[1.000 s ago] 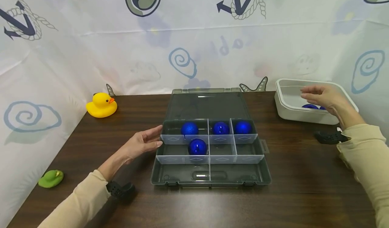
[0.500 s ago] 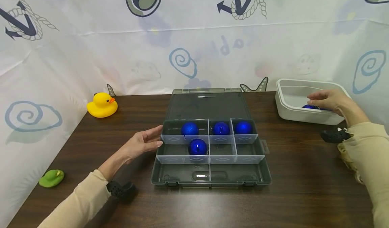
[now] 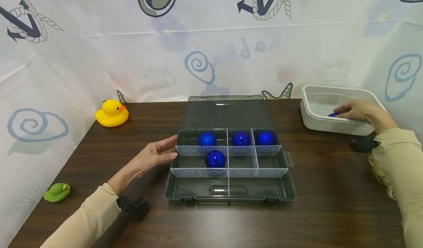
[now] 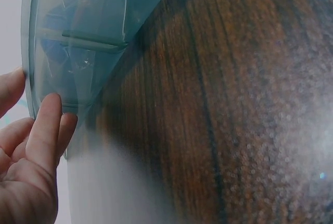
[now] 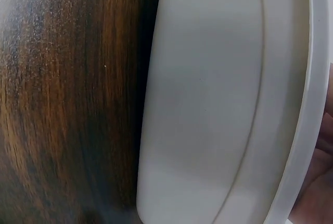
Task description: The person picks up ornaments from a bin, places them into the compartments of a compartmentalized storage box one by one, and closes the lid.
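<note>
In the head view, a grey clear organizer box (image 3: 198, 189) lies with its lid (image 3: 228, 114) folded back. Blue shiny balls sit in it: three in the far row, including one ball (image 3: 207, 139) at left, and one ball (image 3: 216, 159) in the middle row. My left hand (image 3: 148, 158) touches the box's left side, thumb at the rim and fingers fairly straight along the wall. My right hand (image 3: 360, 112) reaches down into a white tub (image 3: 330, 125), fingers bent beside a blue ball (image 3: 332, 114). The tub wall hides its fingertips; I cannot tell whether they hold a ball.
A yellow rubber duck (image 3: 111, 113) stands at the far left of the dark wooden table (image 3: 145, 222). Nearer, a small green duck (image 3: 57, 192) sits close to the table's left edge. A printed white curtain (image 3: 132, 68) hangs around the back and sides.
My right hand has moved right and down into the tub, its fingers bending and covering more of the blue balls there. The left hand stays at the box.
</note>
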### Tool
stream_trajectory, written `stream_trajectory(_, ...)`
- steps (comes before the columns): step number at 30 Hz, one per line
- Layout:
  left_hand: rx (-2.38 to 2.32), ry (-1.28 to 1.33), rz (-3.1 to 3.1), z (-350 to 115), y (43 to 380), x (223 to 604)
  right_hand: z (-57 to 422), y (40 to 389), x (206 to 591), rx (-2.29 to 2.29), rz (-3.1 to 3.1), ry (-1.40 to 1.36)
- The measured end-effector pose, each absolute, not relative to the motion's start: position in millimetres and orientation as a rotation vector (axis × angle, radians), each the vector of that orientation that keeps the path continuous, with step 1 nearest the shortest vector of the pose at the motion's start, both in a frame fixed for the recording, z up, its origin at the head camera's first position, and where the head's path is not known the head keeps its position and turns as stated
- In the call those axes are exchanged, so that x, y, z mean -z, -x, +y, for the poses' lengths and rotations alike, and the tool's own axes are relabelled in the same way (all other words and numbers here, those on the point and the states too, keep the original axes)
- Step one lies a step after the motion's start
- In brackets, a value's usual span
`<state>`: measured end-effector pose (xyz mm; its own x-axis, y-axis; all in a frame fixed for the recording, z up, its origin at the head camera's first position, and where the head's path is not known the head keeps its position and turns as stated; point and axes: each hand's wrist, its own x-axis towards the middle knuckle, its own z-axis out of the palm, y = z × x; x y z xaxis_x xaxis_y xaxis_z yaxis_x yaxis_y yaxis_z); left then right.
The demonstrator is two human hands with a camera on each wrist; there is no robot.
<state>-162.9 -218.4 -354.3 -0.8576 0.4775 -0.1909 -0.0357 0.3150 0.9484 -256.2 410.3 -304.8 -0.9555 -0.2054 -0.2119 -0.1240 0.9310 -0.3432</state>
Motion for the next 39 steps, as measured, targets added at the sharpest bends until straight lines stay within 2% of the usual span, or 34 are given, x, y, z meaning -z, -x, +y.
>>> stream_trajectory(10,-1.557,-0.388,2.149,-219,163,357,406,258,311,0.651,2.796,0.177)
stream_trajectory(17,-1.55,-0.39,2.149,-218,163,355,395,251,300,1.07,2.793,-0.016)
stream_trajectory(21,-1.557,-0.386,2.147,-218,164,354,380,246,288,1.436,2.771,0.003)
stream_trajectory(24,-1.557,-0.376,2.149,-218,164,354,360,239,281,1.615,2.744,0.1)
stream_trajectory(31,-1.558,-0.373,2.153,-218,165,355,285,217,273,1.578,2.665,0.31)
stream_trajectory(39,-1.57,-0.377,2.142,-218,164,355,204,186,294,1.382,2.524,0.613)
